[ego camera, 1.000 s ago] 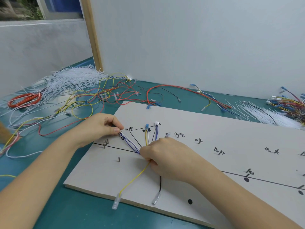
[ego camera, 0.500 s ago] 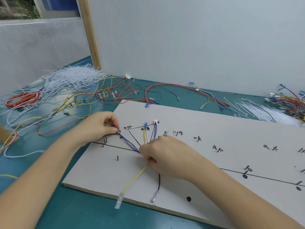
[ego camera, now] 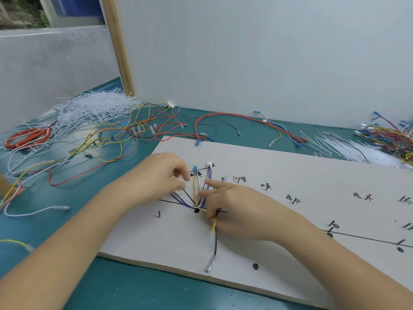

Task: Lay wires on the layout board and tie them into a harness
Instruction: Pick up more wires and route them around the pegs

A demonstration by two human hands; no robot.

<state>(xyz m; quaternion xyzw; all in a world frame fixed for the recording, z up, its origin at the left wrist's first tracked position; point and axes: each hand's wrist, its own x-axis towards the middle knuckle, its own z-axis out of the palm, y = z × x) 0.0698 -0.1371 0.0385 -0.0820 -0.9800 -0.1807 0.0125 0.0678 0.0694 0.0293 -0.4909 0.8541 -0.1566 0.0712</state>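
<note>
Laying step: near the layout board's [ego camera: 290, 166] left end, fanned wires [ego camera: 196, 193] are pinched by the right hand [ego camera: 232, 204]; left hand [ego camera: 161, 175], blurred, grip indeterminate; tying judged next.

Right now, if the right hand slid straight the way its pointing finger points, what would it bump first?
Probably the purple wires just past the right hand's fingertip, then the blurred left hand; depth is unclear.
</note>
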